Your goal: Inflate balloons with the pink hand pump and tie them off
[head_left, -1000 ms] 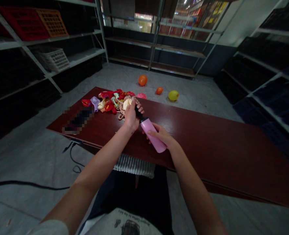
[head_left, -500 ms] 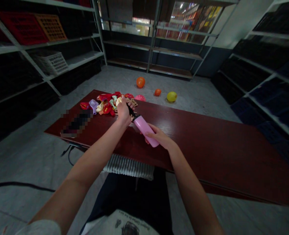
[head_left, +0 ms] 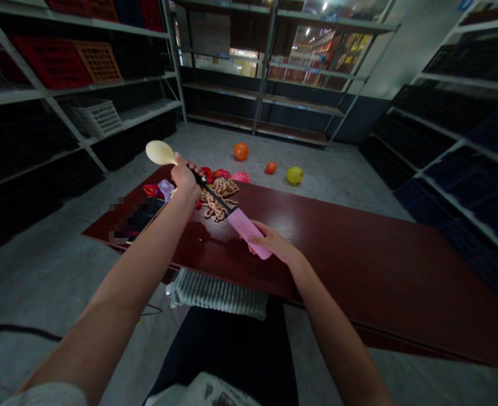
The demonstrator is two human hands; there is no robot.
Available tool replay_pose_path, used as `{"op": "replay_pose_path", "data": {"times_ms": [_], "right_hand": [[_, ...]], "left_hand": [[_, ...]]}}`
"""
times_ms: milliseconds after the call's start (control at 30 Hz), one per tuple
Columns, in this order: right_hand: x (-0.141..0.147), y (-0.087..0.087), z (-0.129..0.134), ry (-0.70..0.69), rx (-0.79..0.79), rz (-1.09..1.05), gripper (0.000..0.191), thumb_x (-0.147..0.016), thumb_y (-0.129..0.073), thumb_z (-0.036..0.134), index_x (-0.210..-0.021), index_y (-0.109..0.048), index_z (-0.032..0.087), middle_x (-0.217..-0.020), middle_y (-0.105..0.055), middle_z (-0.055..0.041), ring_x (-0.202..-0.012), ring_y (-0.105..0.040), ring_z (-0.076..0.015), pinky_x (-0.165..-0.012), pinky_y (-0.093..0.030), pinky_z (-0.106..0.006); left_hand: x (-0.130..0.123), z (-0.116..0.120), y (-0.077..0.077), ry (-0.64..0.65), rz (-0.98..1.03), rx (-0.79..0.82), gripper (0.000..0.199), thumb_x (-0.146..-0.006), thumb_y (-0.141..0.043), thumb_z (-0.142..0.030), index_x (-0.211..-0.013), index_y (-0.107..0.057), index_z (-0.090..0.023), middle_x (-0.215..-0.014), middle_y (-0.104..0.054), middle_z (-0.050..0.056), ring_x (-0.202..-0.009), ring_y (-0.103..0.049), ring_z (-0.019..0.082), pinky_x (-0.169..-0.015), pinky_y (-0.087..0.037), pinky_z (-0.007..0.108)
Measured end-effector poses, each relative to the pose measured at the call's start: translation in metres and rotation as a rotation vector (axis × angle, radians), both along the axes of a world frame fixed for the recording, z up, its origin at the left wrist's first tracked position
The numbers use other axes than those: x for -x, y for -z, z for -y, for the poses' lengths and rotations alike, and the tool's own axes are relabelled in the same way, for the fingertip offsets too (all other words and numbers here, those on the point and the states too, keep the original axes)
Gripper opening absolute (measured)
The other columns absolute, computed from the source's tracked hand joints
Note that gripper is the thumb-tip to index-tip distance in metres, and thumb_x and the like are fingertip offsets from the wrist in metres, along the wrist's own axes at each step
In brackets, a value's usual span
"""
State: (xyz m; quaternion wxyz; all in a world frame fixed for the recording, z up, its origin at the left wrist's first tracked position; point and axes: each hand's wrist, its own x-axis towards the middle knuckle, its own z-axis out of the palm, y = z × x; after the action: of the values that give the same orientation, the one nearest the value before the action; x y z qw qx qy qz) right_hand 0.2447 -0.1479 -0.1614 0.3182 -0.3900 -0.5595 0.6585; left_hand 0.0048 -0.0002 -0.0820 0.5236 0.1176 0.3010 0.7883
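My right hand (head_left: 268, 239) is wrapped round the pink body of a hand pump (head_left: 247, 228), tilted over the table. My left hand (head_left: 185, 175) grips the pump's black upper end, with the black rod showing between it and the pink body. From the left hand sticks out a pale yellow balloon (head_left: 159, 152), small and partly filled. Beneath the rod lies a pile of tan twisted balloons (head_left: 219, 197). Red balloons and a lilac balloon (head_left: 165, 189) lie flat beside it, partly behind my left hand.
The dark red table (head_left: 337, 242) carries a blurred dark object (head_left: 141, 217) at its left end. Beyond it, orange balloons (head_left: 241, 151) and a yellow balloon (head_left: 294, 175) rest on the floor. Shelves with crates (head_left: 99, 61) stand around. A grey-green cushion (head_left: 219, 296) is at the near edge.
My left hand has moved up and left, drawing the black rod further out of the pink body. The yellow balloon now shows swollen. The tan pile is more visible.
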Motion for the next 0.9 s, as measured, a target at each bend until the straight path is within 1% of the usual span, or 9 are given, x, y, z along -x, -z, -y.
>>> {"op": "replay_pose_path", "data": {"times_ms": [167, 333, 400, 467, 500, 567, 667, 767, 900], "right_hand": [[0.000, -0.004, -0.011, -0.016, -0.027, -0.005, 0.062, -0.080, -0.078, 0.041, -0.134, -0.058, 0.020, -0.105, -0.071, -0.0060, -0.067, -0.062, -0.0111, -0.060, -0.052, -0.026], [-0.017, -0.012, -0.027, -0.112, 0.004, -0.027, 0.065, -0.077, -0.081, 0.041, -0.134, -0.058, 0.021, -0.100, -0.071, -0.0041, -0.069, -0.064, -0.0127, -0.061, -0.053, -0.026], [-0.023, -0.018, -0.032, -0.144, -0.017, -0.011, 0.065, -0.077, -0.080, 0.043, -0.134, -0.058, 0.020, -0.097, -0.070, -0.0037, -0.070, -0.063, -0.0132, -0.061, -0.053, -0.027], [-0.025, -0.022, -0.036, -0.143, -0.069, 0.063, 0.069, -0.079, -0.078, 0.043, -0.140, -0.055, 0.021, -0.100, -0.071, -0.0048, -0.071, -0.064, -0.0142, -0.064, -0.054, -0.029], [-0.024, -0.022, -0.038, -0.120, -0.122, 0.124, 0.072, -0.079, -0.078, 0.042, -0.143, -0.053, 0.022, -0.104, -0.072, -0.0059, -0.074, -0.065, -0.0155, -0.067, -0.056, -0.031], [-0.020, -0.019, -0.040, -0.024, -0.302, 0.267, 0.074, -0.078, -0.079, 0.039, -0.146, -0.052, 0.024, -0.119, -0.072, -0.0085, -0.090, -0.069, -0.0201, -0.081, -0.058, -0.038], [-0.009, -0.005, -0.039, 0.194, -0.615, 0.442, 0.069, -0.079, -0.078, 0.037, -0.144, -0.055, 0.027, -0.141, -0.064, -0.0081, -0.121, -0.064, -0.0270, -0.107, -0.050, -0.048], [-0.003, 0.014, -0.036, 0.324, -0.753, 0.569, 0.066, -0.083, -0.074, 0.034, -0.145, -0.053, 0.028, -0.144, -0.063, -0.0077, -0.128, -0.062, -0.0284, -0.112, -0.046, -0.051], [-0.007, 0.029, -0.036, 0.447, -0.796, 0.649, 0.066, -0.083, -0.073, 0.034, -0.146, -0.052, 0.028, -0.143, -0.064, -0.0076, -0.125, -0.064, -0.0290, -0.107, -0.052, -0.048]], "left_hand": [[0.005, 0.010, -0.014, -0.020, -0.015, -0.046, 0.047, -0.112, -0.037, -0.045, -0.071, -0.036, -0.021, -0.053, -0.037, -0.006, -0.038, -0.038, 0.009, -0.037, -0.033, 0.020], [0.007, 0.015, -0.032, -0.199, -0.105, -0.124, 0.043, -0.114, -0.030, -0.038, -0.075, -0.036, -0.021, -0.055, -0.036, -0.006, -0.039, -0.038, 0.009, -0.039, -0.030, 0.022], [0.011, 0.013, -0.039, -0.225, -0.125, -0.120, 0.043, -0.115, -0.029, -0.036, -0.076, -0.035, -0.021, -0.055, -0.035, -0.007, -0.039, -0.038, 0.009, -0.039, -0.029, 0.022], [0.015, 0.011, -0.045, -0.224, -0.132, -0.110, 0.043, -0.115, -0.029, -0.036, -0.075, -0.035, -0.021, -0.054, -0.035, -0.007, -0.040, -0.037, 0.009, -0.039, -0.029, 0.022], [0.016, 0.011, -0.047, -0.220, -0.131, -0.107, 0.044, -0.115, -0.029, -0.037, -0.075, -0.035, -0.021, -0.054, -0.034, -0.007, -0.040, -0.036, 0.008, -0.040, -0.029, 0.022], [0.017, 0.010, -0.050, -0.218, -0.127, -0.116, 0.045, -0.115, -0.029, -0.039, -0.074, -0.035, -0.021, -0.054, -0.034, -0.007, -0.040, -0.036, 0.008, -0.040, -0.029, 0.021], [0.012, 0.008, -0.049, -0.192, -0.164, -0.170, 0.047, -0.115, -0.030, -0.040, -0.073, -0.037, -0.021, -0.055, -0.036, -0.006, -0.041, -0.039, 0.008, -0.042, -0.032, 0.022], [-0.005, 0.004, -0.044, -0.148, -0.227, -0.214, 0.048, -0.115, -0.030, -0.039, -0.072, -0.038, -0.021, -0.055, -0.040, -0.005, -0.042, -0.042, 0.009, -0.043, -0.034, 0.023], [-0.047, -0.002, -0.029, -0.059, -0.275, -0.246, 0.046, -0.115, -0.034, -0.034, -0.071, -0.039, -0.021, -0.054, -0.043, -0.004, -0.043, -0.045, 0.010, -0.043, -0.035, 0.022]]}}
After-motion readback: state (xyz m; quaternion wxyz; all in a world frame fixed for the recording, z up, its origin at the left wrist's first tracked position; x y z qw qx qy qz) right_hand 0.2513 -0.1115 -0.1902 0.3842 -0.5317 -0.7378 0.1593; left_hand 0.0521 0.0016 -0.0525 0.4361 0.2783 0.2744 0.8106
